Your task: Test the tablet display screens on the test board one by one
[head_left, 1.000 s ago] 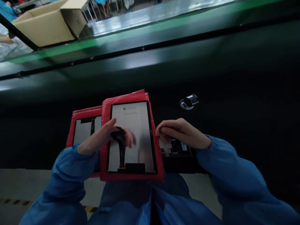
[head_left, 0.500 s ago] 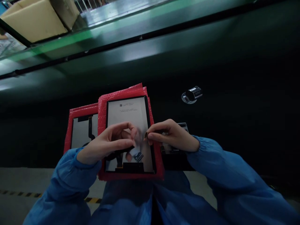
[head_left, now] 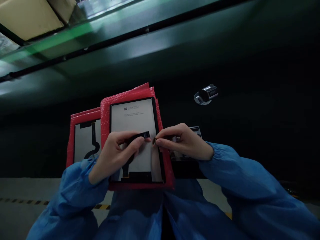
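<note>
Left hand (head_left: 117,153) bare, slanting in from near left, thumb and index finger in firm pinch. Right hand (head_left: 185,141) bare, coming in from right, thumb and index tips pinched. Fingertips of both face each other, just apart. Left wrist (head_left: 94,174) and right wrist (head_left: 208,151) close to blue sleeve cuffs. Left forearm (head_left: 75,190) angles far and right; right forearm (head_left: 235,176) angles far and left.

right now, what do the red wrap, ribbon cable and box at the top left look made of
Red bubble wrap: plastic film, glossy, judging by its dimpled, light-catching edges. Black ribbon cable: probably flexible plastic film, smooth, since it is thin and bends. Tan box: likely cardboard, matt, with plain flat sides.
</note>
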Available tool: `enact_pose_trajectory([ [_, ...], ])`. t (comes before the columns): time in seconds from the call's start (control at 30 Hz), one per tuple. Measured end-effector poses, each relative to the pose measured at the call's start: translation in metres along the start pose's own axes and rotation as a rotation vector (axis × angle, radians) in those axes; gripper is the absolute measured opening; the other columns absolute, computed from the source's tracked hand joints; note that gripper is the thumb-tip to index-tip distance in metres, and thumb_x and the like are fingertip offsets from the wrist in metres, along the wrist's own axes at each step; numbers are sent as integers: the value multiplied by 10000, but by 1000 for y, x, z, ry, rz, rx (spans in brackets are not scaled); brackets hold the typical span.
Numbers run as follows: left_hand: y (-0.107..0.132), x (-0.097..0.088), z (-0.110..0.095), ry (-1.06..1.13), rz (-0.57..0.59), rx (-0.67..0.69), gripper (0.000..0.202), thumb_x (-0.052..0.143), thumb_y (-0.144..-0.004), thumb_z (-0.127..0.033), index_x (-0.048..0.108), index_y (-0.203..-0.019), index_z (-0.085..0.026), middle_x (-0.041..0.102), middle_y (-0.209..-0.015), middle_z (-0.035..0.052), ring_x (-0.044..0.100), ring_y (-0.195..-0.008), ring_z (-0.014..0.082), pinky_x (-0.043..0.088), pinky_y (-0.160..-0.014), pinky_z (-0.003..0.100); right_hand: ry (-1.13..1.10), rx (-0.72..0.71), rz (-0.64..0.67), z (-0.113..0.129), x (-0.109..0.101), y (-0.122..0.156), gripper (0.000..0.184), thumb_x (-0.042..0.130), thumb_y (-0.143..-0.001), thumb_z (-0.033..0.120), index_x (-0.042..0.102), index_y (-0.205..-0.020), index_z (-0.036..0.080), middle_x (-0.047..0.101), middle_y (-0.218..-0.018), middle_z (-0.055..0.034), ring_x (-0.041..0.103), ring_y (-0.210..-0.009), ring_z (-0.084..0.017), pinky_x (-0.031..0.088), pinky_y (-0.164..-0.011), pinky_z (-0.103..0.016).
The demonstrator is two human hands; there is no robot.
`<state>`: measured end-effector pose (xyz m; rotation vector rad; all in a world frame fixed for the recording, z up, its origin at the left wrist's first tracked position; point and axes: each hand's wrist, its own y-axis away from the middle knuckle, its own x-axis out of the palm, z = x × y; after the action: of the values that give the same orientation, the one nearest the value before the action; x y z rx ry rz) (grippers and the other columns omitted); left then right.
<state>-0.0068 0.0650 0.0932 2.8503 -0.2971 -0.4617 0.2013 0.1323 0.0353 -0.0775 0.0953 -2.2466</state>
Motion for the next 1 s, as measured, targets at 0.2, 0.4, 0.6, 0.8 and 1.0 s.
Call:
enact_pose_trajectory([
  [0.2,0,10,1,-320,-17,139,243,524,-961,-311,704,-871,-176,700,-739,-6,603,-600,97,459,-524,196,106,-37,-33,-2,2,1,143,639,-900,246,720,-878,130,720,-774,-20,654,-672,-100,526,-615,-194],
  [0.4,-3,10,2,-375,42,111,232,533,-962,-323,721,-970,-188,732,-816,-10,675,-747,123,502,-642,196,145,-67,-28,-1,1,2,209,624,-916,297,720,-874,117,719,-772,-29,647,-673,-102,508,-592,-191],
  [0.6,-4,9,3,-364,110,72,279,491,-979,-352,706,-982,-174,704,-788,4,607,-653,114,455,-554,202,179,-81,-14,-2,0,1,169,636,-910,268,714,-881,122,720,-781,-27,651,-681,-105,506,-603,-194],
  [0.8,-3,6,5,-242,184,9,362,472,-978,-424,690,-858,-160,641,-735,7,531,-603,110,387,-494,208,164,-81,34,-1,0,1,152,598,-928,210,711,-910,112,722,-814,-39,667,-727,-107,520,-639,-191],
  [1.0,-5,8,4,-230,129,14,356,462,-984,-372,665,-801,-143,628,-718,6,542,-636,114,421,-573,219,128,-95,18,0,1,1,160,611,-925,230,700,-881,104,701,-764,-25,627,-661,-83,476,-579,-170],
])
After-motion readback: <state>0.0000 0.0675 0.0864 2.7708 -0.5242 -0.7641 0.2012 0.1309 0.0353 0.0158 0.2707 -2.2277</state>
